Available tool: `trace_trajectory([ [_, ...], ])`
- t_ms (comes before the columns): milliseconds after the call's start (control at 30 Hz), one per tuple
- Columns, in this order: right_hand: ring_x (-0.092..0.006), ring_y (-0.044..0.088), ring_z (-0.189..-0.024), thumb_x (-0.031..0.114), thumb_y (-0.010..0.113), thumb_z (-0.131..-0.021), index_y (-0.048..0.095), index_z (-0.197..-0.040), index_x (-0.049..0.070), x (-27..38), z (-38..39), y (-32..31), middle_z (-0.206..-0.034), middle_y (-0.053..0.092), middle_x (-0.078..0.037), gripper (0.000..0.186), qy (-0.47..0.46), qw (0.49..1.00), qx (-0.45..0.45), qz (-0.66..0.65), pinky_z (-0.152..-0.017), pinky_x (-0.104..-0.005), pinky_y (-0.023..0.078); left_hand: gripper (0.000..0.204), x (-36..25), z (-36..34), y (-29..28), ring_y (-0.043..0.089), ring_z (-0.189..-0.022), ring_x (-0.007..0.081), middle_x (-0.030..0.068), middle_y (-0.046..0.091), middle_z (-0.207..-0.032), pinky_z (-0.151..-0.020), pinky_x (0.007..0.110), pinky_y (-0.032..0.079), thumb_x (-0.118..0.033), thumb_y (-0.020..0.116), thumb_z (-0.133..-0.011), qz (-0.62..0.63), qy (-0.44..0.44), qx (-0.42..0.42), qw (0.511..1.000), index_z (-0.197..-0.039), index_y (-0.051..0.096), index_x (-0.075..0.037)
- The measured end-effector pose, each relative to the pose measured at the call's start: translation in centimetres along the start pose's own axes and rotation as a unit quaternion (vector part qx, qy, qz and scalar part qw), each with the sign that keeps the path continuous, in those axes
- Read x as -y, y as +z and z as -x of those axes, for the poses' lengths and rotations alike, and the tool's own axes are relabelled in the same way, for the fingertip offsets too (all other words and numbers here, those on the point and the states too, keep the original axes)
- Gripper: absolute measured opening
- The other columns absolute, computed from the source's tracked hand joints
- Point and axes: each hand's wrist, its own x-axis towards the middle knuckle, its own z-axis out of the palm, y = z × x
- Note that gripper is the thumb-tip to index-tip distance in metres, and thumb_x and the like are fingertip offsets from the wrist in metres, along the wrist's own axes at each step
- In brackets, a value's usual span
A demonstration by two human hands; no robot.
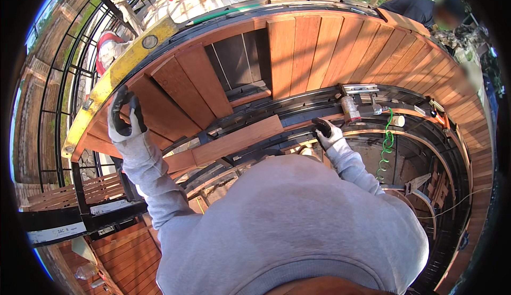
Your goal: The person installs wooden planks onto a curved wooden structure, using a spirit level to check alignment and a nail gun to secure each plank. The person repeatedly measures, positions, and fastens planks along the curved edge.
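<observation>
You prob. aligned lvl (120, 67) along outer edge of boards (202, 76) | L hand (126, 113) half-open; R hand (328, 133): couldn't tell | next needed: steady L

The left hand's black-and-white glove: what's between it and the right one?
Head view: slanted reddish-brown wooden boards, a curved black frame and a flat orange-brown wooden plank.
</observation>
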Motion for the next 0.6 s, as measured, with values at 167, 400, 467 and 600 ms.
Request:
trace_trajectory([
  [167, -0.0260, 0.072, -0.103, 0.012, 0.067, -0.087, 0.065, -0.129, 0.006, -1.8, 1.1, -1.2, -0.113, 0.073, -0.017, 0.042, 0.002, 0.998, 0.003, 0.068, -0.091, -0.0357, 0.056, 0.028, -2.2, 7.6, 9.5, 0.066, -0.107, 0.0145, 0.0090, 0.071, -0.115, -0.093, 0.028, 0.052, -0.001, 0.069, -0.093, 0.074, -0.097, 0.150, 0.981, -0.121, 0.068, 0.001],
  [400, -0.0206, 0.069, -0.107, 0.001, 0.066, -0.087, 0.064, -0.130, 0.002, -1.6, -0.5, -3.8, -0.119, 0.072, -0.013, 0.043, 0.000, 0.998, 0.051, 0.022, -0.096, -0.0308, 0.054, 0.053, 0.4, 9.8, 25.1, 0.067, -0.110, 0.0170, 0.0083, 0.069, -0.123, -0.093, 0.028, 0.056, -0.010, 0.076, -0.091, 0.213, -0.225, 0.300, 0.902, -0.139, 0.055, -0.004],
  [467, -0.0191, 0.069, -0.107, 0.000, 0.066, -0.087, 0.063, -0.130, 0.002, -1.6, -1.0, -4.6, -0.119, 0.072, -0.012, 0.043, -0.021, 0.999, 0.037, 0.008, -0.096, -0.0304, 0.054, 0.050, -3.1, 8.1, 27.0, 0.068, -0.107, 0.0193, 0.0088, 0.070, -0.122, -0.092, 0.028, 0.055, -0.013, 0.073, -0.094, 0.024, -0.172, 0.337, 0.925, -0.140, 0.055, -0.004],
  [600, -0.0161, 0.067, -0.107, -0.001, 0.065, -0.088, 0.063, -0.130, 0.000, -5.9, -1.2, -5.2, -0.119, 0.072, -0.010, 0.042, -0.040, 0.999, 0.017, -0.016, -0.095, -0.0299, 0.055, 0.046, -4.0, 8.1, 28.6, 0.069, -0.106, 0.0205, 0.0100, 0.072, -0.120, -0.092, 0.028, 0.054, -0.012, 0.071, -0.094, 0.074, -0.253, 0.302, 0.916, -0.138, 0.058, -0.005],
])
